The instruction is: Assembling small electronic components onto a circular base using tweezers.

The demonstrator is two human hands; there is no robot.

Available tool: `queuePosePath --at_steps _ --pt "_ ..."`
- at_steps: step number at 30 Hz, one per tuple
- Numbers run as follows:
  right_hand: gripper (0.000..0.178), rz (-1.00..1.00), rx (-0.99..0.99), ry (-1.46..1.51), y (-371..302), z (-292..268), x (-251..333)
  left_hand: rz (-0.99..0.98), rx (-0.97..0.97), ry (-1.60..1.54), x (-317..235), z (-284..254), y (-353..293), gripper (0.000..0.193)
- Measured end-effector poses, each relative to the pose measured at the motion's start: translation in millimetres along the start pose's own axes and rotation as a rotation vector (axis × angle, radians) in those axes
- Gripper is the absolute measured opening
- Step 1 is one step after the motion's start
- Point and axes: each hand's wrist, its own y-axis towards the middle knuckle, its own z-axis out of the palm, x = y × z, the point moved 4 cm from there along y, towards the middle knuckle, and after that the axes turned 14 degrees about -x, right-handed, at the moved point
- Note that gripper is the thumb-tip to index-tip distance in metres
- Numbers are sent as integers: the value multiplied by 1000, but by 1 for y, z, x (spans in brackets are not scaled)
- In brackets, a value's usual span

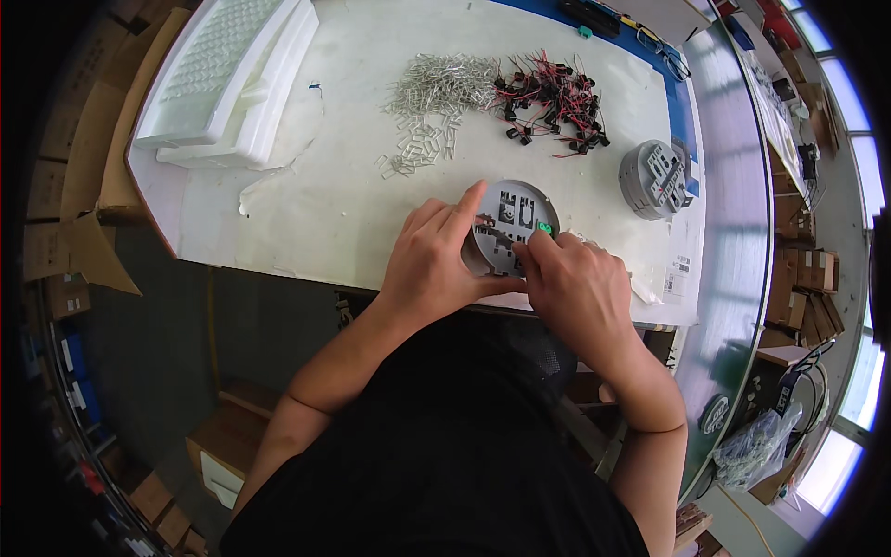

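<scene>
A round grey plastic housing (496,198) with cut-outs and a small green part (545,227) on its right side stands at the table's near edge. My left hand (434,249) grips its left rim, thumb below and fingers along the side. Over its lower right lies my right hand (577,278), fingers curled and pressed together at the housing's face; whatever they pinch is hidden. Beyond the housing lie a heap of small clear U-shaped pieces (444,85) and, beside it, a pile of black buzzer-like parts with red and black wires (555,104).
A stack of similar grey round housings (654,179) stands at the right. White foam trays (218,84) lie at the far left beside an open cardboard box (116,139). Glasses (664,51) and a dark tool (591,17) are at the back right. A glass-like panel borders the table's right side.
</scene>
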Motion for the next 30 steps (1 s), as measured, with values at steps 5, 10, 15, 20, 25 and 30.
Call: queuePosePath --at_steps 5,10,15,20,25,30 --pt "28 -24 -21 -62 -1 2 5 -5 18 -5 1 2 -2 112" --pt "27 -62 -43 -82 -1 3 8 -9 16 -6 2 1 -1 111" --pt "27 -56 -69 -123 -5 1 8 -23 18 -11 2 1 -2 112" --pt "26 -73 -146 -123 -4 3 9 -40 52 1 5 3 -2 115" --pt "23 -170 -73 -46 4 6 -9 -4 65 -24 4 -1 -2 118" --pt "22 -112 49 163 11 11 -22 12 80 -35 3 -2 -2 120"
